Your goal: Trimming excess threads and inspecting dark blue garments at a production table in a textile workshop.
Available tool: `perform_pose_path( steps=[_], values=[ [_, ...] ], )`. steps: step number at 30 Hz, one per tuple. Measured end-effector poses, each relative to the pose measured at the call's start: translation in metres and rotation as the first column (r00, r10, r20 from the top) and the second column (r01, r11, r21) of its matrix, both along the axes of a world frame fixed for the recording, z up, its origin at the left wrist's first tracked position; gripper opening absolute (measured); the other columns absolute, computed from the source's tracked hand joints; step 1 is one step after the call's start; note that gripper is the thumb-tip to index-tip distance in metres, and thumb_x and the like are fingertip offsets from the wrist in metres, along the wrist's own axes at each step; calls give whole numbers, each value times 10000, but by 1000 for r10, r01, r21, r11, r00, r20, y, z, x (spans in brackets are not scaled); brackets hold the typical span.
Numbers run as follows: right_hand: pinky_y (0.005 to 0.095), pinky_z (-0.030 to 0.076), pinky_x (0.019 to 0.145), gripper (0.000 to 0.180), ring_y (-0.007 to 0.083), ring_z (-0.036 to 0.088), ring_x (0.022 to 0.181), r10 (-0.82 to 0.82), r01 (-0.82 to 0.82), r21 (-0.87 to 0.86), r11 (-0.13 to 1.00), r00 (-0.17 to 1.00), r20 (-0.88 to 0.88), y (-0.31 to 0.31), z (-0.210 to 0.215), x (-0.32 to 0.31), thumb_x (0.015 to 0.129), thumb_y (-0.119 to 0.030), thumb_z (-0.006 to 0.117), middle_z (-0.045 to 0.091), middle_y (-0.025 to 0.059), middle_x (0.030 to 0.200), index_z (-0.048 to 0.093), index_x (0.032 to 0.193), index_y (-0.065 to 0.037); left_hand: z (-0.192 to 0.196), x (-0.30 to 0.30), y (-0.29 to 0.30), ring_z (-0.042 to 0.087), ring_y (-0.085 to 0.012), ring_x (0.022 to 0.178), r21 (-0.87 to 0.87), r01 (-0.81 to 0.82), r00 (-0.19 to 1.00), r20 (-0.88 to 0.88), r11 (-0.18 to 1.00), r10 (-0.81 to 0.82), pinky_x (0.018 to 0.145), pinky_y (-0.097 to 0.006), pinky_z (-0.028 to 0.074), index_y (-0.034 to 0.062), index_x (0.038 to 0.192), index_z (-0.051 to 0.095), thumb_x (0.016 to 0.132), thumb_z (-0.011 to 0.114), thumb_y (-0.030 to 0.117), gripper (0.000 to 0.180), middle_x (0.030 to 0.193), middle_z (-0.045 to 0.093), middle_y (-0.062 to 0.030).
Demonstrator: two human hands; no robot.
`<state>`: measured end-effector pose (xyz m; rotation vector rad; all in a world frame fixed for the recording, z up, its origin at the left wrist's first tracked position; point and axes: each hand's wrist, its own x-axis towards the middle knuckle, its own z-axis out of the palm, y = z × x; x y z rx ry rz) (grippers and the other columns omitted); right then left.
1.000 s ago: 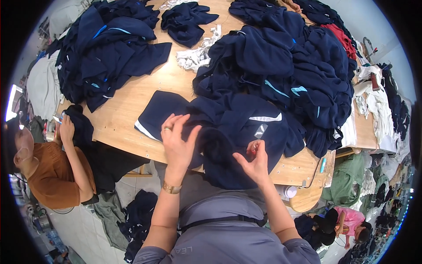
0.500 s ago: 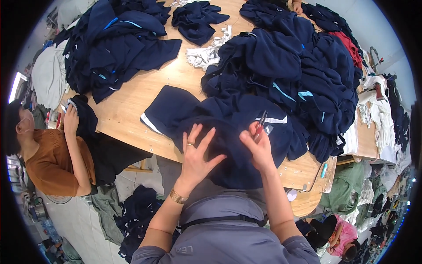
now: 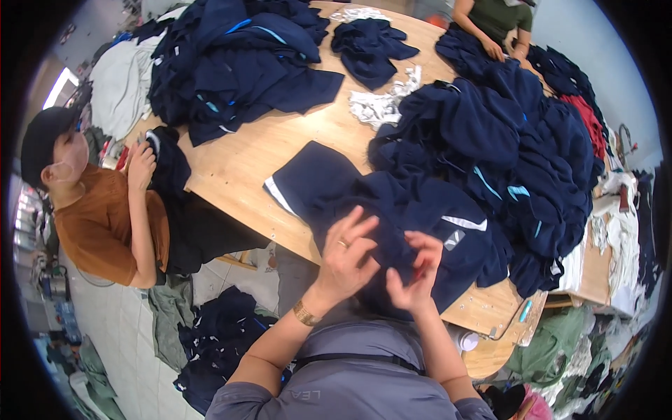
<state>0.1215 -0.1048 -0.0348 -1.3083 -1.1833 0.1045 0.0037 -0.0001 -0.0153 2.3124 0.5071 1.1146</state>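
Observation:
A navy garment [image 3: 420, 203] with white trim and a small grey-white patch lies before me, draped over the table's near edge. My left hand [image 3: 344, 260] is over its near part, fingers apart and somewhat bent, with nothing in them. Close by on the right, my right hand [image 3: 418, 276] has its fingers curled around thread snips [image 3: 420, 264]. Only a bit of their red handle shows; the blades are hidden now but appear in the earlier frame. Whether either hand touches the cloth I cannot tell.
Navy garments are heaped at right [image 3: 483, 140] and far left [image 3: 238, 70] on the wooden table [image 3: 245, 161]. White strips [image 3: 374, 108] lie between them. A co-worker in brown [image 3: 105, 231] handles dark cloth at left; another in green [image 3: 497, 21] works at the back. More clothes [image 3: 224, 336] cover the floor.
The view has shifted, so the table sits further right and lower. My hands have come closer together. The snips' blades, visible before, are now hidden by my right hand.

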Motion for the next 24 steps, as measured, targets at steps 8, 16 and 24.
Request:
perform_pose_path(
  steps=[8, 16, 24],
  values=[
    [300, 438, 703, 371, 218, 519, 744, -135, 135, -44, 990, 991, -16, -27, -15, -7, 692, 65, 592, 494, 156, 914, 304, 893, -56, 32, -4, -16, 553, -194, 653, -389, 32, 999, 13, 921, -29, 598, -300, 452, 12, 810, 503, 780, 633, 88, 154, 746, 557, -88],
    [225, 372, 619, 357, 117, 449, 637, 173, -389, -287, 875, 806, -566, -30, 37, 29, 628, -1, 603, 488, 70, 700, 311, 820, -72, 29, -34, 3, 518, -83, 725, -764, 252, 846, -125, 594, -519, 664, -233, 415, 31, 995, 503, 793, 690, 271, 365, 856, 572, -52],
    [207, 341, 553, 349, 77, 401, 570, 356, -493, -266, 829, 830, -429, 13, 104, 50, 689, -3, 622, 433, 8, 632, 305, 810, -87, 52, -41, 30, 602, -329, 643, -637, 254, 714, -384, 728, -585, 581, -341, 450, -33, 720, 603, 623, 744, 513, 572, 642, 582, -206]
  ],
)
